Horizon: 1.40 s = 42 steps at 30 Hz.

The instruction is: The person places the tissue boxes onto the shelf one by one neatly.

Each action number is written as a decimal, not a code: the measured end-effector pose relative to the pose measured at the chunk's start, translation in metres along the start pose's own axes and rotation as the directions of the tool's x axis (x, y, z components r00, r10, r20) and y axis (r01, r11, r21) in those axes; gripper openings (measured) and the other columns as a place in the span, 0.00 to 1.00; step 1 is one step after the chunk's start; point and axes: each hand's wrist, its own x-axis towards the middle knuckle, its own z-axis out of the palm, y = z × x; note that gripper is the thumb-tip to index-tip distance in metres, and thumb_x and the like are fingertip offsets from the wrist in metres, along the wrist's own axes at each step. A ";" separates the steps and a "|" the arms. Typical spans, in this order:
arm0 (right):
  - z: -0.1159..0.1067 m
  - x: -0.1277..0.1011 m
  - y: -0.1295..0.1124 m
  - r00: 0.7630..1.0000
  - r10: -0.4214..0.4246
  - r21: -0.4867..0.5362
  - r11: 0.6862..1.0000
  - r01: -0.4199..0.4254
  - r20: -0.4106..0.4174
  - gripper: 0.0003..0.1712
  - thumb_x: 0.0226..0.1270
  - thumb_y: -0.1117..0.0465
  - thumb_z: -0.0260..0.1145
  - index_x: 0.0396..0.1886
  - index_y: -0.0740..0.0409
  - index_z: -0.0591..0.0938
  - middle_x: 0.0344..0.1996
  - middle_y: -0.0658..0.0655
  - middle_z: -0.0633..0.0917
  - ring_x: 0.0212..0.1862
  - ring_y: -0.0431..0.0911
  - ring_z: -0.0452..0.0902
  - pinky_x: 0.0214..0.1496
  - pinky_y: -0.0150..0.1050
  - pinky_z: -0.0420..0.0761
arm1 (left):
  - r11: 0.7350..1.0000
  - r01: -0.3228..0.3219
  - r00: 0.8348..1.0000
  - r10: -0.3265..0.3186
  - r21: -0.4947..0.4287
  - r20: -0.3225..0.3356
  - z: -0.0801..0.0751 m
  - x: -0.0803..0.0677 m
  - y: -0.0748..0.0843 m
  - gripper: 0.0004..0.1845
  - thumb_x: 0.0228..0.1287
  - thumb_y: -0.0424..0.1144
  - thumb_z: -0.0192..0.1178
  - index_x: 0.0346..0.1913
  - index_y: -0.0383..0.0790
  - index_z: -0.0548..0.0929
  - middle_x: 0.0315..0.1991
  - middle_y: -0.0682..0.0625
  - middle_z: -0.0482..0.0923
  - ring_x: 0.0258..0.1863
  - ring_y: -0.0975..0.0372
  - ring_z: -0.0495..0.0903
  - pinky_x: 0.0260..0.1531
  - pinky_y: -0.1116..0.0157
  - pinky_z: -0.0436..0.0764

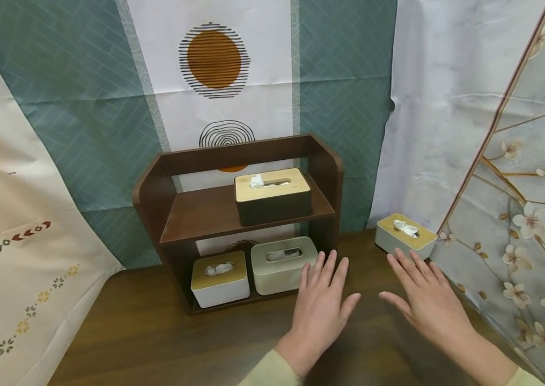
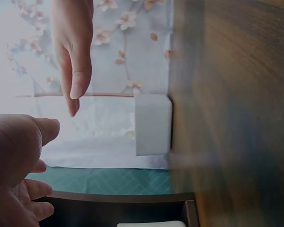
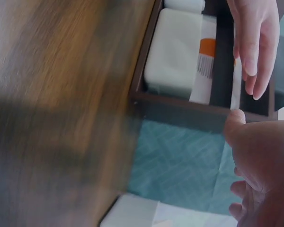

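Note:
Both hands are held out over the table, fingers extended and holding nothing. In the head view my left hand (image 1: 319, 303) overlaps the lower right corner of the shelf, its fingertips close to the sage-green tissue box (image 1: 279, 273). To the right, my right hand (image 1: 427, 297) has its fingertips just in front of a tissue box with a wooden lid and pale sides (image 1: 390, 236), which stands on the table by the side curtain. A white tissue box with a wooden lid (image 1: 221, 281) sits left of the green one, and a black tissue box with a light wooden lid (image 1: 274, 198) rests on the upper shelf.
The dark brown two-tier shelf (image 1: 195, 214) stands at the back of the wooden table (image 1: 156, 343). Patterned cloths hang behind it and along both sides, with a flowered cloth (image 1: 518, 257) close to my right hand.

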 end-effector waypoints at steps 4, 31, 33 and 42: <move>0.005 0.003 0.011 0.999 0.038 -0.001 0.999 -0.038 0.023 0.53 0.76 0.38 0.73 0.87 0.61 0.65 0.85 0.68 0.64 0.85 0.69 0.55 0.86 0.68 0.45 | 1.000 -0.015 1.000 0.015 0.011 0.010 0.009 0.002 0.003 0.39 0.81 0.64 0.61 0.84 0.48 0.71 0.85 0.44 0.65 0.85 0.48 0.62 0.79 0.39 0.65; 0.034 0.025 0.070 0.990 0.142 -0.030 0.989 -0.142 0.019 0.49 0.79 0.42 0.72 0.82 0.72 0.69 0.79 0.77 0.69 0.77 0.78 0.64 0.73 0.81 0.60 | 0.997 -0.042 0.992 0.050 -0.068 0.117 0.046 0.033 0.035 0.36 0.85 0.61 0.56 0.86 0.50 0.69 0.86 0.47 0.62 0.87 0.51 0.56 0.81 0.50 0.64; 0.036 0.027 0.072 0.988 0.150 -0.028 0.988 -0.149 0.023 0.48 0.80 0.42 0.71 0.82 0.72 0.68 0.78 0.78 0.69 0.77 0.79 0.63 0.73 0.81 0.60 | 0.996 -0.037 0.991 0.047 -0.081 0.128 0.048 0.036 0.037 0.36 0.86 0.61 0.56 0.86 0.50 0.68 0.87 0.47 0.62 0.87 0.52 0.56 0.81 0.52 0.64; 0.046 0.042 0.078 0.982 0.178 -0.041 0.983 -0.176 0.056 0.48 0.82 0.41 0.69 0.83 0.72 0.67 0.78 0.79 0.68 0.79 0.77 0.60 0.76 0.81 0.56 | 0.989 0.024 0.987 -0.001 -0.144 0.160 0.064 0.045 0.036 0.35 0.86 0.57 0.58 0.87 0.49 0.67 0.87 0.47 0.61 0.87 0.53 0.57 0.81 0.55 0.65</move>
